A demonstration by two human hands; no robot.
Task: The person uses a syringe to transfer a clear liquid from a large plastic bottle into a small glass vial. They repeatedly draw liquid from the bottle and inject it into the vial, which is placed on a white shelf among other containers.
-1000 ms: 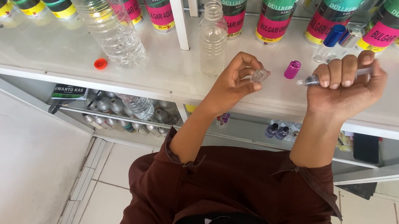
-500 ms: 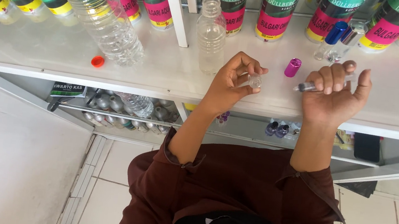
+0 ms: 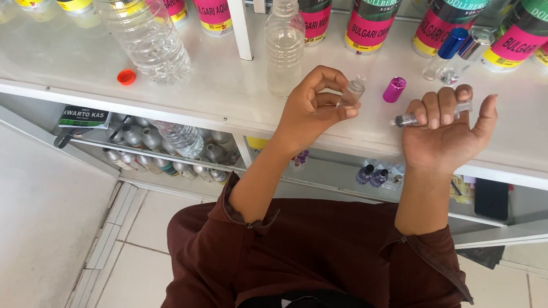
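Seen from above, at a white counter (image 3: 226,93) whose front edge runs just under both wrists. Along the back edge, a tight row of tall labelled bottles (image 3: 371,10), leaving no room behind. On the left part, a large clear plastic bottle (image 3: 135,14) lying tilted, with an orange cap (image 3: 126,77) just beside it on the surface. Near the middle, a smaller clear bottle (image 3: 284,41) standing upright, close behind the left hand. Free surface between the orange cap and the left hand, and more free surface to the right of the right hand up to the picture edge.

Left hand (image 3: 312,105) raised a little over the counter, wrist bent, thumb and fingertips closed on a small clear vial (image 3: 351,92), held nearly upright. Just beside it on the counter, a small magenta cap (image 3: 395,89), apart from both hands. Right hand (image 3: 446,125) with palm toward the camera, fingers curled over a thin clear syringe-like tube (image 3: 429,117) lying across them, its dark tip toward the vial, thumb spread out to the side. Hands near each other but not touching. Behind the right hand, two small glass bottles (image 3: 454,54), one with a blue cap.
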